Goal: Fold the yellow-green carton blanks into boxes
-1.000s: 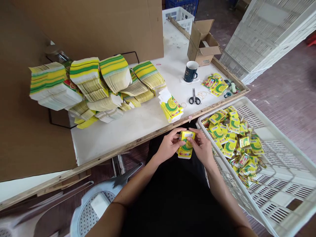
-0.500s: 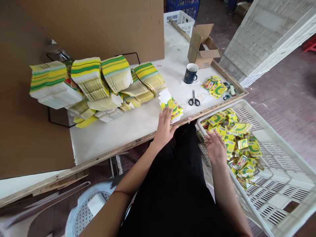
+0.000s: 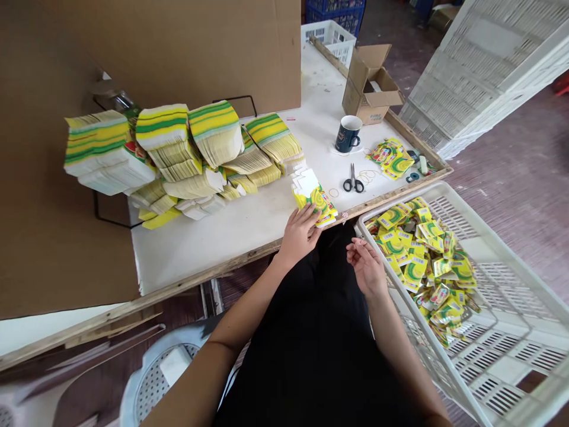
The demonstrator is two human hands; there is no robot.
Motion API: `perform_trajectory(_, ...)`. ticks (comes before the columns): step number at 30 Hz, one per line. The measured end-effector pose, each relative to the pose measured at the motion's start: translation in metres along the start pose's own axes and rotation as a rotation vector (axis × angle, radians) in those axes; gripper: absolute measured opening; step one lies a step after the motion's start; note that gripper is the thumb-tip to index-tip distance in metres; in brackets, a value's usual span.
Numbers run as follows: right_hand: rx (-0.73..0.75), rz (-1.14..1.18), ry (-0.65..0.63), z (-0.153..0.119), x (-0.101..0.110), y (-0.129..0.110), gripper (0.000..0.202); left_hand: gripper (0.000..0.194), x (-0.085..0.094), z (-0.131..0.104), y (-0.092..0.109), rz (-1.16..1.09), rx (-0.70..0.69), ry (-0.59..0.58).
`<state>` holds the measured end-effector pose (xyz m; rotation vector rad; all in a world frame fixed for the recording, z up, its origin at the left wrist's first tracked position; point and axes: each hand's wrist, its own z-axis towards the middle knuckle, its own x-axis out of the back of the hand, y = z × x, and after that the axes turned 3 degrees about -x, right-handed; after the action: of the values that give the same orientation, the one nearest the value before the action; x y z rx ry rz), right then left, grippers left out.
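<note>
My left hand [image 3: 300,235] rests its fingers on a few flat yellow-green cartons [image 3: 320,201] at the front edge of the white table [image 3: 249,222]. Its fingers lie stretched out on the printed side. My right hand [image 3: 367,265] hangs in the air between my lap and the white basket [image 3: 498,249], palm partly up, fingers loosely bent and apart, with nothing in it. Yellow packed cartons [image 3: 415,270] lie heaped in the basket. Bundled stacks of flat cartons [image 3: 216,133] stand along the back left of the table.
Scissors [image 3: 353,179] and rubber bands lie right of the flat cartons. Behind them are a dark mug [image 3: 347,135], an open cardboard box [image 3: 368,89] and a small carton pile [image 3: 391,159]. White crates [image 3: 484,71] are stacked at the right. A cardboard sheet [image 3: 191,53] stands behind the bundles.
My right hand has moved left, away from above the basket's near rim. One yellow carton that was blurred over the heap now lies among the others. My left hand has settled lower on the flat cartons.
</note>
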<state>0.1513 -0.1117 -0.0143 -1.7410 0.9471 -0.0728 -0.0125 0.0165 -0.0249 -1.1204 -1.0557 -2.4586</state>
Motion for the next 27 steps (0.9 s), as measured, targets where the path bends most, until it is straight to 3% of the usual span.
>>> perform_trajectory(4, -0.015, -0.007, -0.03, -0.002, -0.007, 0.002, 0.035, 0.033, 0.003, -0.006, 0.002, -0.047, -0.075, 0.105)
perform_trajectory(8, -0.003, 0.004, -0.112, -0.007, -0.013, -0.004, 0.046, 0.035, 0.012, -0.013, 0.021, -0.205, -0.29, 0.257)
perform_trajectory(12, 0.027, -0.019, -0.161, -0.011, -0.013, -0.013, 0.042, 0.036, 0.017, -0.026, 0.05, -0.309, -0.447, 0.233)
perform_trajectory(17, 0.034, -0.132, -0.137, -0.01, -0.009, -0.016, 0.036, 0.033, 0.015, -0.041, 0.065, -0.321, -0.47, 0.207)
perform_trajectory(20, 0.054, -0.129, -0.106, -0.011, -0.007, -0.015, 0.036, 0.035, 0.017, -0.046, 0.067, -0.369, -0.356, 0.246)
perform_trajectory(22, 0.059, -0.109, -0.09, -0.012, -0.005, -0.013, 0.036, 0.037, 0.019, -0.047, 0.068, -0.451, -0.147, 0.302)
perform_trajectory(24, 0.052, -0.106, -0.097, -0.014, -0.005, -0.012, 0.035, 0.051, 0.02, -0.046, 0.069, -0.624, 0.09, 0.323)
perform_trajectory(27, 0.022, -0.136, -0.142, -0.018, -0.007, -0.01, 0.034, 0.072, 0.021, -0.041, 0.068, -0.99, 0.279, 0.192)
